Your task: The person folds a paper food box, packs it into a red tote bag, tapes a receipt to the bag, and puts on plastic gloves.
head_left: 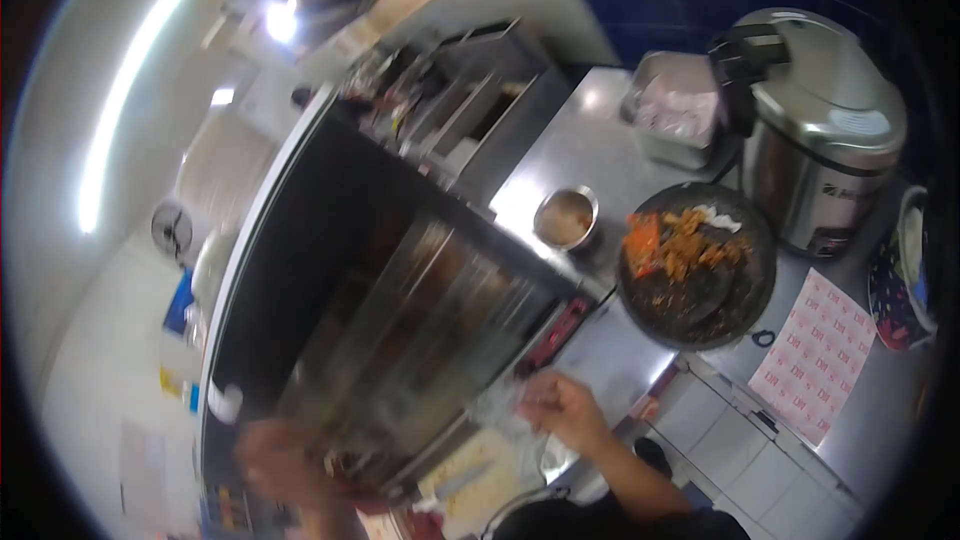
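My right hand (568, 412) is at the lower middle, fingers curled and pinched on a thin clear plastic piece (503, 406), perhaps a bag or glove. Smeared by motion, my left hand (280, 460) is at the lower left, in front of the dark-framed glass cabinet (405, 305); what it holds, if anything, is blurred. Below and between the hands, a knife (463, 478) lies on a pale cutting board (485, 502). Up and right of my right hand sits a black pan (668, 315) with browned food pieces (690, 248) and something orange-red.
A small metal bowl (566, 218) with brownish contents stands left of the pan on the steel counter (540, 155). Behind are a metal container (672, 145) and a large rice cooker (825, 140). Printed paper (815, 358) lies at right, beside a dark patterned container (893, 290).
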`<state>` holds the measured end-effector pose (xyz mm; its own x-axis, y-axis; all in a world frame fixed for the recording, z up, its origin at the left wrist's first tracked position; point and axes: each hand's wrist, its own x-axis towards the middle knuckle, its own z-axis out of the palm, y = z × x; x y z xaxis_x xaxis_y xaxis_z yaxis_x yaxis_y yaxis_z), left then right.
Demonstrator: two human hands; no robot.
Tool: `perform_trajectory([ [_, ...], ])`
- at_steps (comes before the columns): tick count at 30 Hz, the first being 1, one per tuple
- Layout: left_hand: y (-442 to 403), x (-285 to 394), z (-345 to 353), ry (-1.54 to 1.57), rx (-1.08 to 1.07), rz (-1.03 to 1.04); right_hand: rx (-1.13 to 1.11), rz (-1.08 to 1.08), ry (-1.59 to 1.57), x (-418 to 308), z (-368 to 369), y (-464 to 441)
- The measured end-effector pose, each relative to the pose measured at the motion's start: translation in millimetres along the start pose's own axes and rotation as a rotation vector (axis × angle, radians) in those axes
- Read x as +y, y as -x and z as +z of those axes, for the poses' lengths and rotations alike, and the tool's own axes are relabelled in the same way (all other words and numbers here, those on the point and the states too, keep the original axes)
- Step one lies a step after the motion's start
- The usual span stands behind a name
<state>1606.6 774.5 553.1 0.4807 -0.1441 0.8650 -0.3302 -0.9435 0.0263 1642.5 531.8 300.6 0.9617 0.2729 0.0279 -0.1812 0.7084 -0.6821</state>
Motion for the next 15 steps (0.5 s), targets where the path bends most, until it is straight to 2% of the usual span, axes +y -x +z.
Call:
perform_trajectory([
  [2,36.4,53.6,35.5,0.126,-0.509,0.012,-0.008,0.035,-0.038,-5.6,21.2,-3.9],
  [3,46.3,60.8,62.8,0.471,-0.609,-0.135,-0.011,0.012,-0.044,-6.9,32.5,-4.2],
  [4,68.3,53.0,81.6,0.602,-0.671,-0.239,-0.01,-0.023,-0.042,-4.0,42.4,0.1],
  [6,106.2,35.3,100.3,1.256,-0.725,-0.727,-0.019,-0.006,0.045,2.6,50.5,12.6],
  [9,135.3,2.5,82.1,1.312,-0.881,-0.643,-0.032,0.017,0.173,10.5,58.3,25.2],
  [12,151.9,-21.8,52.0,1.319,-0.897,-0.746,-0.035,0.077,0.29,37.5,71.5,38.3],
  [13,155.2,-26.8,39.6,1.191,-0.882,-0.698,-0.043,0.096,0.33,45.8,78.6,41.4],
  [15,177.6,-42.7,13.7,1.178,-0.865,-0.774,-0.063,0.235,0.456,44.7,101.7,49.7],
])
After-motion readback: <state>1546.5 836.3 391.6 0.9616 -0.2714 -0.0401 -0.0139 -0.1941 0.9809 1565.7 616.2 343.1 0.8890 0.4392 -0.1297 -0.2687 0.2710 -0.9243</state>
